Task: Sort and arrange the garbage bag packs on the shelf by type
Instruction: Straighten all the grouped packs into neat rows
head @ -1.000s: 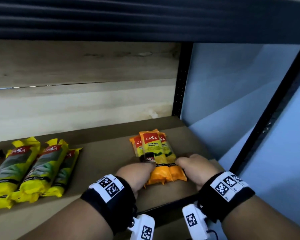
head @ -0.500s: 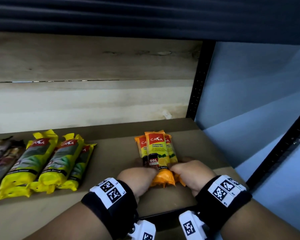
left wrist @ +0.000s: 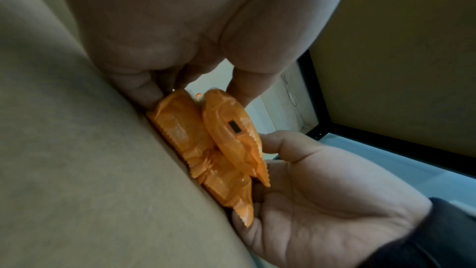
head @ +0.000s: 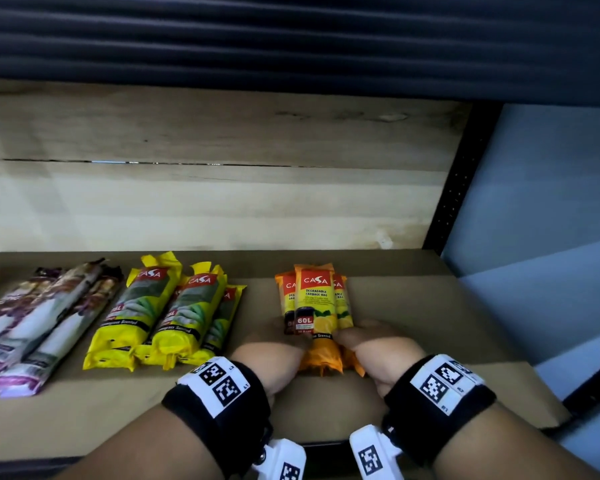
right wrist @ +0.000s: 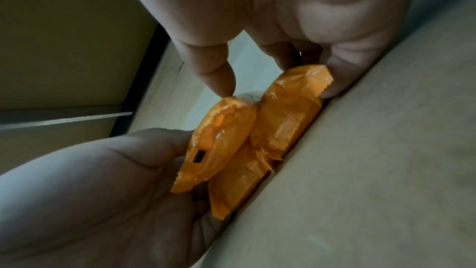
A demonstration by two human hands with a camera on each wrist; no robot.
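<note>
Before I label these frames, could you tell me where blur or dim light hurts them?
Head view: orange packs sharp, purple packs at the left edge smeared. Left wrist view: dim, left hand soft. Right wrist view: dim, right hand soft.

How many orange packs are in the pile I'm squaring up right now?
3 orange packs: one on top in the middle, one under it on each side, pressed between the left hand and right hand. More underneath could be hidden.

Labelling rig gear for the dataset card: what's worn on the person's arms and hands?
Both hands, left hand and right hand, are bare: no gloves or sleeves. Each wrist has a black band with a white panel of square black-and-white code markers. Under each wrist hangs a white camera housing, also marked.
</note>
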